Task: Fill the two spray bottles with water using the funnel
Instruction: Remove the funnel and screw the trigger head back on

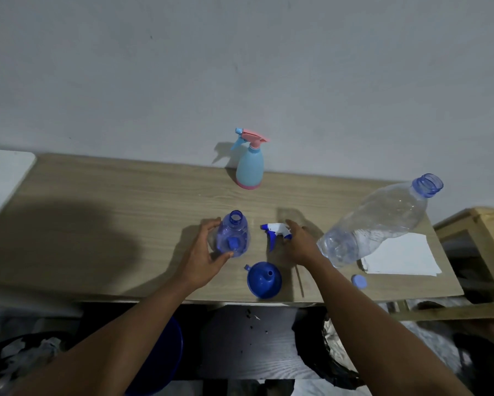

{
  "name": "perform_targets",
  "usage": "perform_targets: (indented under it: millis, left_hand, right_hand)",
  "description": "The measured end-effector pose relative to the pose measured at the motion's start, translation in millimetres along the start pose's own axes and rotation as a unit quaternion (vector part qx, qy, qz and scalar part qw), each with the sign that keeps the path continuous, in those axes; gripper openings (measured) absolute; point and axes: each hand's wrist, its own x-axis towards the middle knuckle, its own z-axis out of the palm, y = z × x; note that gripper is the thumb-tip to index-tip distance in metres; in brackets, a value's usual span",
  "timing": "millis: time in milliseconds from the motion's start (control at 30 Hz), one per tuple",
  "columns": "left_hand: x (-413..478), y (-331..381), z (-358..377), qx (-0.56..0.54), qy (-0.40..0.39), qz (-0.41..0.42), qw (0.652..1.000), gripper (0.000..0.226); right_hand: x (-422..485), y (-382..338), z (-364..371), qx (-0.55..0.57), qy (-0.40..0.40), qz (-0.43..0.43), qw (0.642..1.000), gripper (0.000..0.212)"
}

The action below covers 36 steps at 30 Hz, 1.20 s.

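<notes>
A clear blue spray bottle [234, 235] stands uncapped in the middle of the wooden table [111, 212]. My left hand [204, 258] wraps its left side. My right hand [298, 242] rests on the white and blue spray head [275, 231], which lies on the table to the bottle's right. A blue funnel [264, 280] sits upside down near the front edge, spout up. A light blue and pink spray bottle [250, 164] stands capped by the wall. A large clear water bottle [380, 221] stands open at the right.
A small blue cap [359, 281] lies near the front right edge. White paper [403, 255] sits behind the large bottle. A wooden crate [480, 232] stands beside the table on the right. A blue bucket [166, 358] sits under the table.
</notes>
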Motion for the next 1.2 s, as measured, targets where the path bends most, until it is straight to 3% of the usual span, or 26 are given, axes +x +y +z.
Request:
perform_targets:
  millis: [233,700,800,967,1200]
  left_hand:
    - [6,0,8,-0.052,-0.006,0.002,0.999,0.080]
    - [10,9,14,-0.060,0.049,0.030,0.997,0.079]
    - [7,16,7,-0.061,0.055,0.028,0.996,0.074]
    - [-1,28,-5,-0.056,0.053,0.014,0.997,0.076]
    - [-16,58,-12,-0.061,0.015,0.021,0.998,0.079]
  right_hand:
    - [7,-4,-3,0.020,-0.008,0.007,1.000,0.064]
    - [7,-12,-23,0.214,0.100,-0.028,0.971,0.038]
    - [4,-35,-45,0.268,0.152,-0.078,0.948,0.041]
    - [-24,-94,-97,0.370,0.235,-0.196,0.877,0.039]
    - [-74,-156,-142,0.436,0.261,-0.299,0.808,0.043]
